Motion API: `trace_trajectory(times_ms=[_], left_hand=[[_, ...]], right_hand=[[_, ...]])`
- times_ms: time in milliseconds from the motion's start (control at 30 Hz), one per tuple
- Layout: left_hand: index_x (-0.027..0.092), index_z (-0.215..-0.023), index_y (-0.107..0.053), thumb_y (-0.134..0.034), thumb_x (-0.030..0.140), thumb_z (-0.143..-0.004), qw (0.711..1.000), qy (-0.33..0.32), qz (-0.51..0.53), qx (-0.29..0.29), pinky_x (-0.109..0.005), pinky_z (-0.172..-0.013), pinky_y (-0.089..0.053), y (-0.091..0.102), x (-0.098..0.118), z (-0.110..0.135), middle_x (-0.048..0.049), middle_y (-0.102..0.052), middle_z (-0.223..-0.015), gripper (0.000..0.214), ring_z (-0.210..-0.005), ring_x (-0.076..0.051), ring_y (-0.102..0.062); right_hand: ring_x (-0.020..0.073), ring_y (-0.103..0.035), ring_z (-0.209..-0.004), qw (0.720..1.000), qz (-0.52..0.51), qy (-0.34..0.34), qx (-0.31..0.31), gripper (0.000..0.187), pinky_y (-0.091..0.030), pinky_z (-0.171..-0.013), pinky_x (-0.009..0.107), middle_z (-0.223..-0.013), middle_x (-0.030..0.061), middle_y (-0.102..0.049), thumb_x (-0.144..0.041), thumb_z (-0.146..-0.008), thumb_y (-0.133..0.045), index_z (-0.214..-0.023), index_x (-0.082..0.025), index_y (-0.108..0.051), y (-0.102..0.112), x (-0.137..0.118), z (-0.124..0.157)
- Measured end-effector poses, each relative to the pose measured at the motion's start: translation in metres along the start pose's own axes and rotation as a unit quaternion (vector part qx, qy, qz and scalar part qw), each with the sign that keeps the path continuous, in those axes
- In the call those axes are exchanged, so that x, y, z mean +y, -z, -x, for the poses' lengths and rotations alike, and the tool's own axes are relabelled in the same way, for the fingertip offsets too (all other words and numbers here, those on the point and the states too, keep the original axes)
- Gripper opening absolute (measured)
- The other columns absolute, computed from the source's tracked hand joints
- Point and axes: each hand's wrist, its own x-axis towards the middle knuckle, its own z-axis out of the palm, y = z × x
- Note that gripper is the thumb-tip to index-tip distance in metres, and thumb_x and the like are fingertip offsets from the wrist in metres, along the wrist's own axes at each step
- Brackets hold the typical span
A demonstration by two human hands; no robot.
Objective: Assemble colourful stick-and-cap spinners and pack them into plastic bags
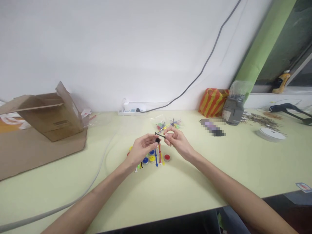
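Two pinches: left grip point(141, 148), black disc point(157, 140); right grip point(178, 142), black stick point(160, 135).

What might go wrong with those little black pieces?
The thin black stick might slip, since the right hand seems to pinch it near one end. The small black round piece in the left hand could drop among the coloured pieces below. The red disc might get bumped if the right hand dips.
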Motion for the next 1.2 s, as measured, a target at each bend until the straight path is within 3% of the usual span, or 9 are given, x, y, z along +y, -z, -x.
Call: trace_trajectory(times_ms=[133,433,667,733,833,933,1033,1100,1200], left_hand=[[0.018,-0.109,-0.07,-0.078,0.042,-0.078,1.0,0.004,-0.01,-0.002,-0.035,-0.09,-0.054,-0.001,-0.002,0.0,-0.0094,-0.074,-0.103,0.04,-0.099,-0.023,-0.069],[0.018,-0.1,-0.071,-0.077,0.044,-0.078,1.0,0.001,-0.001,-0.018,-0.034,-0.084,-0.055,-0.002,0.003,0.003,-0.0096,-0.075,-0.098,0.035,-0.092,-0.023,-0.07],[0.017,-0.094,-0.073,-0.08,0.044,-0.074,1.0,-0.003,-0.007,0.01,-0.033,-0.078,-0.056,0.001,0.001,0.005,-0.0081,-0.075,-0.091,0.034,-0.083,-0.022,-0.07],[0.017,-0.094,-0.073,-0.081,0.043,-0.072,1.0,-0.004,-0.007,0.03,-0.032,-0.076,-0.056,0.001,0.003,0.005,-0.0076,-0.075,-0.09,0.035,-0.081,-0.021,-0.07],[0.016,-0.092,-0.073,-0.082,0.044,-0.072,0.998,-0.01,-0.011,0.054,-0.033,-0.076,-0.056,0.0,0.005,0.004,-0.0074,-0.075,-0.088,0.035,-0.08,-0.021,-0.07],[0.017,-0.104,-0.07,-0.081,0.044,-0.073,0.999,-0.005,-0.014,0.052,-0.034,-0.077,-0.057,-0.003,0.005,0.004,-0.0073,-0.074,-0.091,0.042,-0.082,-0.022,-0.07],[0.021,-0.125,-0.059,-0.071,0.046,-0.083,0.997,-0.019,-0.016,0.071,-0.035,-0.079,-0.057,-0.002,0.004,0.003,-0.0072,-0.071,-0.098,0.051,-0.086,-0.021,-0.069],[0.021,-0.127,-0.056,-0.063,0.046,-0.089,0.994,-0.045,-0.034,0.09,-0.035,-0.081,-0.056,0.002,0.003,0.001,-0.0073,-0.069,-0.102,0.046,-0.089,-0.019,-0.067],[0.021,-0.122,-0.057,-0.058,0.04,-0.092,0.986,-0.08,-0.084,0.116,-0.033,-0.083,-0.053,0.008,0.002,-0.001,-0.0059,-0.066,-0.099,0.036,-0.089,-0.018,-0.064]], right_hand=[[0.0105,-0.037,-0.054,0.996,-0.044,-0.048,-0.053,0.048,-0.027,-0.054,0.021,-0.06,-0.0076,-0.046,-0.058,-0.083,-0.074,-0.097,-0.023,-0.043,-0.005,-0.002,0.003],[0.0079,-0.031,-0.046,0.993,-0.066,-0.062,-0.074,0.052,-0.018,-0.046,0.017,-0.058,-0.0093,-0.052,-0.058,-0.085,-0.073,-0.097,-0.026,-0.034,-0.006,0.007,0.004],[0.0097,-0.039,-0.037,0.994,-0.031,-0.078,-0.068,0.055,-0.031,-0.039,0.018,-0.054,-0.0091,-0.057,-0.066,-0.083,-0.068,-0.094,-0.026,-0.032,-0.013,0.006,0.006],[0.011,-0.045,-0.04,0.996,-0.007,-0.061,-0.058,0.05,-0.034,-0.041,0.019,-0.057,-0.0076,-0.057,-0.066,-0.086,-0.064,-0.095,-0.025,-0.037,-0.014,0.003,0.006],[0.0135,-0.056,-0.058,0.994,0.1,0.038,-0.021,0.036,-0.041,-0.053,0.022,-0.069,-0.0024,-0.059,-0.054,-0.092,-0.064,-0.095,-0.021,-0.051,-0.013,-0.004,0.004],[0.0158,-0.059,-0.073,0.967,0.226,0.115,-0.013,0.018,-0.045,-0.066,0.026,-0.079,0.0014,-0.063,-0.036,-0.095,-0.063,-0.092,-0.019,-0.06,0.0,-0.006,0.0],[0.0176,-0.057,-0.08,0.923,0.361,0.129,0.037,0.004,-0.043,-0.074,0.029,-0.087,0.0036,-0.064,-0.022,-0.094,-0.064,-0.093,-0.018,-0.064,0.028,-0.001,-0.005],[0.0205,-0.055,-0.089,0.878,0.466,0.098,0.047,0.003,-0.042,-0.079,0.031,-0.092,0.0052,-0.062,-0.016,-0.09,-0.068,-0.088,-0.017,-0.066,0.048,0.006,-0.009],[0.0243,-0.052,-0.097,0.821,0.571,0.014,-0.007,0.007,-0.04,-0.082,0.033,-0.094,0.0068,-0.058,-0.014,-0.084,-0.074,-0.08,-0.017,-0.068,0.066,0.014,-0.01]])
